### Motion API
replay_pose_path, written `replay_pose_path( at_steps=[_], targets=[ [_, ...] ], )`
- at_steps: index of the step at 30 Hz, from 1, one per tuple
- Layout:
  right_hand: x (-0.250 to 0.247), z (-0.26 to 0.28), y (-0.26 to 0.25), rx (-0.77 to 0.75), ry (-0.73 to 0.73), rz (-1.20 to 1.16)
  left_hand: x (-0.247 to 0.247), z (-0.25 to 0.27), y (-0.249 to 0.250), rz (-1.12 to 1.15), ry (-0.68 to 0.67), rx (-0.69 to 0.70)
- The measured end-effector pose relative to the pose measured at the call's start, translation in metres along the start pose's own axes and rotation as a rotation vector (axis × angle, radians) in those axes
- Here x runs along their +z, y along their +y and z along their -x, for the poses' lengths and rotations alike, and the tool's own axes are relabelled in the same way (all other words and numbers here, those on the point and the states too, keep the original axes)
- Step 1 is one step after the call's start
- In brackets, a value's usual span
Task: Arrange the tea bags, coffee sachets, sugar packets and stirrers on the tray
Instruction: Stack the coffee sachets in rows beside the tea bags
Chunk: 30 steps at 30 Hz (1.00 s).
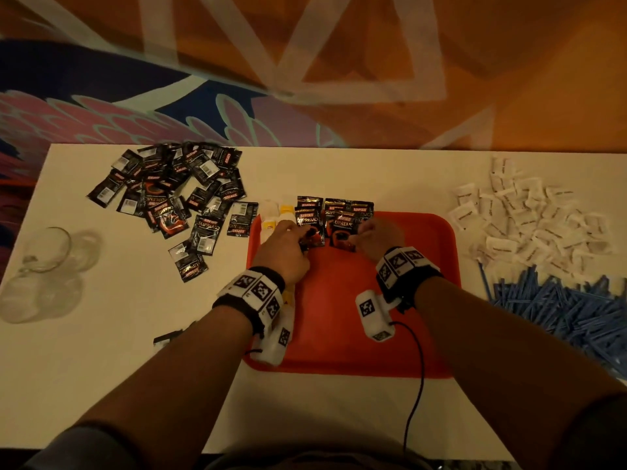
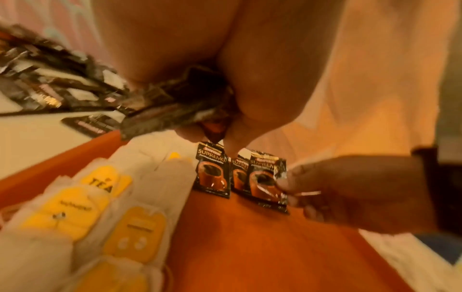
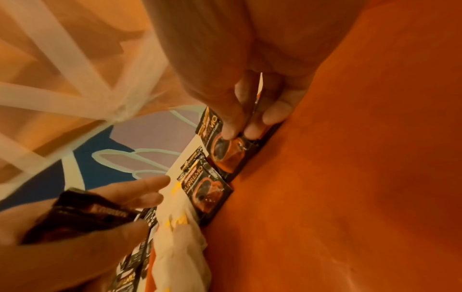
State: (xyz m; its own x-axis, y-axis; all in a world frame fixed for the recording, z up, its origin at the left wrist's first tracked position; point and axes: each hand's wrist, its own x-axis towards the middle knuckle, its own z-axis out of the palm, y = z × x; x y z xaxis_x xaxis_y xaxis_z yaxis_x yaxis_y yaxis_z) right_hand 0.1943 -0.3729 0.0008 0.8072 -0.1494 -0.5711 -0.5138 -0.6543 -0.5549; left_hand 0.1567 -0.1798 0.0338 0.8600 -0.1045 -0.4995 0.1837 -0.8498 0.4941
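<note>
1. Black coffee sachets [image 1: 334, 217] lie in an overlapping row along the far edge of the red tray [image 1: 434, 300], printed faces up, long axes running away from the person, brand names at the far end.
2. Tea bags [image 2: 82, 205] with yellow tags lie along the tray's left side.
3. Left hand [image 1: 288, 245] grips a small bunch of sachets [image 2: 172, 112] just over the row.
4. Right hand [image 1: 373, 237] pinches the near end of the rightmost front sachet [image 3: 228, 152] between thumb and fingertips.
5. White table [image 1: 101, 351] carries a loose sachet heap [image 1: 173, 195] at far left, sugar packets [image 1: 529, 215] at far right, blue stirrers [image 1: 570, 307] nearer, and clear glasses [image 1: 47, 262] at the left edge.
6. Patterned carpet [image 1: 135, 106] lies beyond the table.
</note>
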Motion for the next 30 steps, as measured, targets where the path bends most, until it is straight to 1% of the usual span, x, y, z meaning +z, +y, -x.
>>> replay_pose_path(
  at_steps=[4,7,15,20,30],
  targets=[
    [0.003,-0.012,-0.006,0.025,-0.037,0.034,0.006,-0.009,0.001,-0.275,-0.118,0.019],
    [0.005,-0.018,-0.008,0.052,-0.012,0.020,0.009,-0.017,0.000,-0.363,-0.162,0.017],
    [0.009,-0.024,-0.010,0.064,0.025,0.034,0.010,-0.024,-0.007,-0.423,-0.135,0.058],
    [0.011,-0.027,-0.010,0.057,0.021,0.047,0.011,-0.026,-0.011,-0.447,-0.122,0.078],
    [0.017,-0.031,-0.006,0.081,0.052,0.047,0.011,-0.023,-0.012,-0.439,-0.102,0.092]
  ],
)
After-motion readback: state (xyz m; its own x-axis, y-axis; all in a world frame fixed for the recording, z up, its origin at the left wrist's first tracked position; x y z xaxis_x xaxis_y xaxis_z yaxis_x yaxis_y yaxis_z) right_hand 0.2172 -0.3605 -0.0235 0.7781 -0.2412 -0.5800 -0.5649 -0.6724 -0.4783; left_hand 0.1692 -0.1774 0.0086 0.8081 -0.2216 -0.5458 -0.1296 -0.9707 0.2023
